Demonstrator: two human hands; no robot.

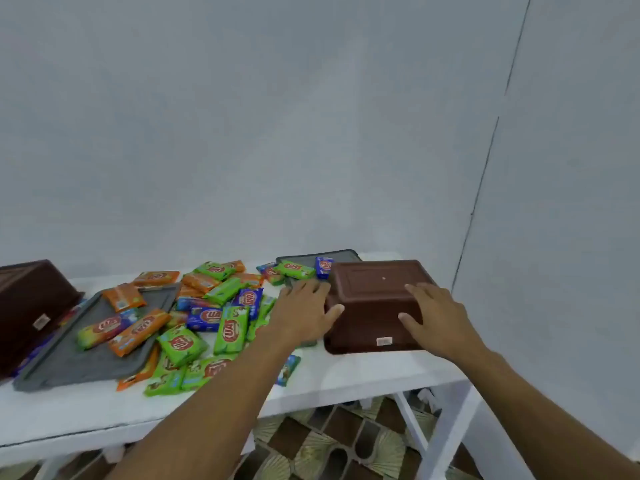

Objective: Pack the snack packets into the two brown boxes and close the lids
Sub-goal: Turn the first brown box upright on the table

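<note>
A person's two bare hands frame an upturned brown plastic box (374, 289) at the right end of a white bench (363, 372). The left hand (304, 313) lies open against the box's left side, its thumb touching the wall. The right hand (436, 317) rests with fingers spread on the box's near right corner. A heap of green, orange and blue snack packets (228, 327) lies loose on the bench between this box and a second brown plastic box (31, 306), also upturned, at the left edge. A flat grey plastic lid (79, 362) carries several packets; another grey lid (322, 259) lies behind the right box.
</note>
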